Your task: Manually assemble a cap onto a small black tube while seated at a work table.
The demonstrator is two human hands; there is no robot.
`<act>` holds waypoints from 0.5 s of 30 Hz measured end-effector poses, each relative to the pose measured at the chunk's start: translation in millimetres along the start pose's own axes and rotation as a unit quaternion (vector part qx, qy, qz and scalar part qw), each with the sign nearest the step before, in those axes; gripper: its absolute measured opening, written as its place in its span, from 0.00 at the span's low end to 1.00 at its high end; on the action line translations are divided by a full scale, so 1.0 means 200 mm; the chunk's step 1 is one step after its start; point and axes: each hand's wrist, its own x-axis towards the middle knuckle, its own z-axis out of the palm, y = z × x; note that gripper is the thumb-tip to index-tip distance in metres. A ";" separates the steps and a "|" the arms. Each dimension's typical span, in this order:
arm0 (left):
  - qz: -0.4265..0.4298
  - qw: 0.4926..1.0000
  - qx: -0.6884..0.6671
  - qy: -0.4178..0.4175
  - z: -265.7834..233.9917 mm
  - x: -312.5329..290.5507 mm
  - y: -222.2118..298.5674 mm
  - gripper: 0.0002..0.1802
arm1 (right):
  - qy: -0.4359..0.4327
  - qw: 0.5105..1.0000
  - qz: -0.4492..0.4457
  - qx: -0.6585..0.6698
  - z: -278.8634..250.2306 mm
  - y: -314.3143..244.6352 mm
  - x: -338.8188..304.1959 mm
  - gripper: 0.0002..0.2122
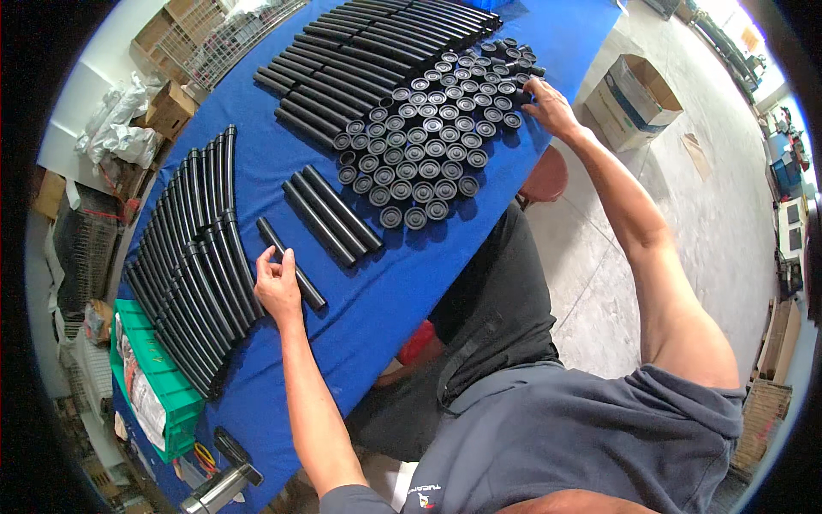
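Note:
My left hand is closed in a pinch around a single black tube, which lies slanted on the blue-covered table. Three more black tubes rest side by side just to the right of it. At the far right edge of the table, my right hand reaches over the outermost of many round black caps, thumb and fingers apart. Its fingertips are near or touching a cap; whether they grip it I cannot make out. The caps stand in a wide cluster, ringed faces up.
Left of my left hand lie stacked black tubes with fitted ends. A row of plain black tubes fills the far side. A green crate and a metal tool sit at lower left. An open cardboard box stands on the floor.

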 end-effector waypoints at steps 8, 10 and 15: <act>0.013 1.000 0.011 0.001 -0.02 -0.01 0.00 0.18 | -0.010 0.999 0.047 -0.027 -0.03 -0.04 -0.02 0.17; 0.003 1.000 0.002 0.000 -0.02 -0.01 0.02 0.18 | -0.022 0.998 0.019 -0.050 -0.06 -0.06 0.00 0.19; -0.002 1.000 -0.004 0.006 -0.03 -0.02 -0.02 0.18 | 0.009 1.000 0.016 -0.007 0.04 -0.05 0.01 0.23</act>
